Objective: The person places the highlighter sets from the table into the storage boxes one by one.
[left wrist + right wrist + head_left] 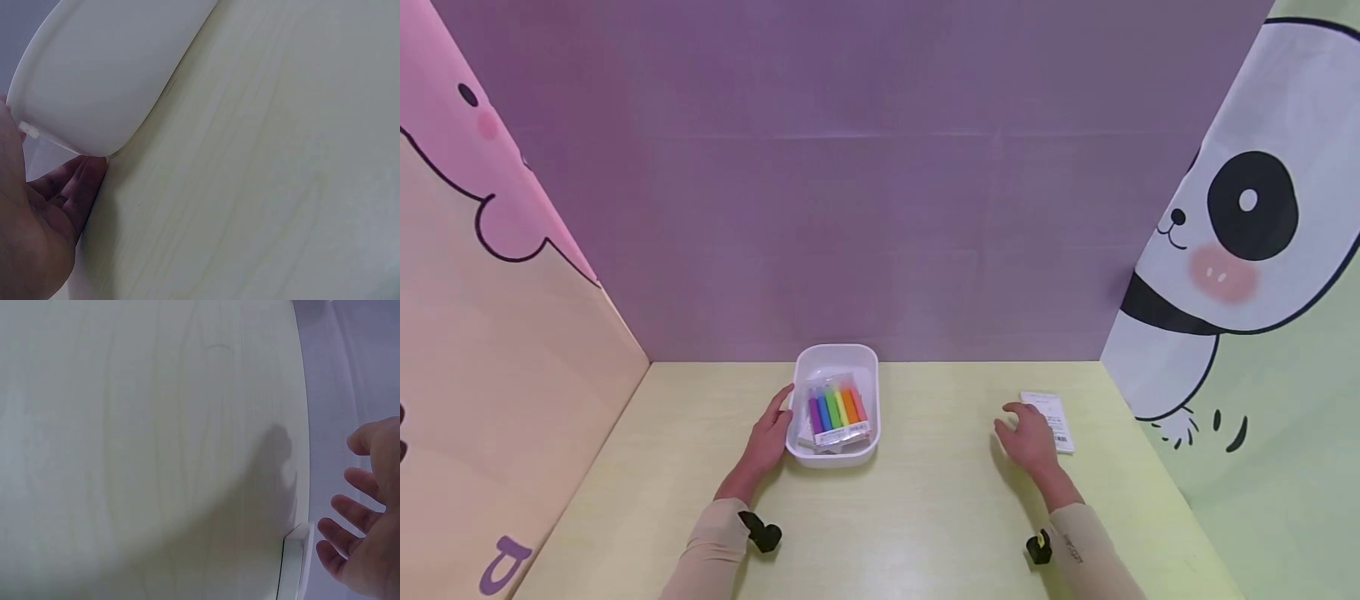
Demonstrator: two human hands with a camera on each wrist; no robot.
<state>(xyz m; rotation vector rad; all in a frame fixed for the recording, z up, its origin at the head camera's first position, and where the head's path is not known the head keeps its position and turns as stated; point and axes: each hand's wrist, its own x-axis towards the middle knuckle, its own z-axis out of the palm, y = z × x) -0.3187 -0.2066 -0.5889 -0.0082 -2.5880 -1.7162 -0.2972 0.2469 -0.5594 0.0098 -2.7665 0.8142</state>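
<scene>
A white plastic bin (871, 367) stands at the back of the table. In it lies a clear packet of coloured sticks (837, 408), purple through pink, with a label at its near end; more clear packaging shows under it. My left hand (767, 437) holds the bin at its left side; in the left wrist view the fingers (84, 187) are against the bin's wall. Over the table at the right, my right hand (1028, 440) hovers with fingers spread and loosely bent, holding nothing. Close beside it lies a flat white box (1054, 417) with printing and a barcode, partly covered by the hand.
The pale wooden table (925, 508) meets a purple back wall (880, 208). A pink cartoon panel (512, 350) borders the left side, and a panda panel (1285, 400) the right. Dark wrist cameras (762, 533) sit on both sleeves.
</scene>
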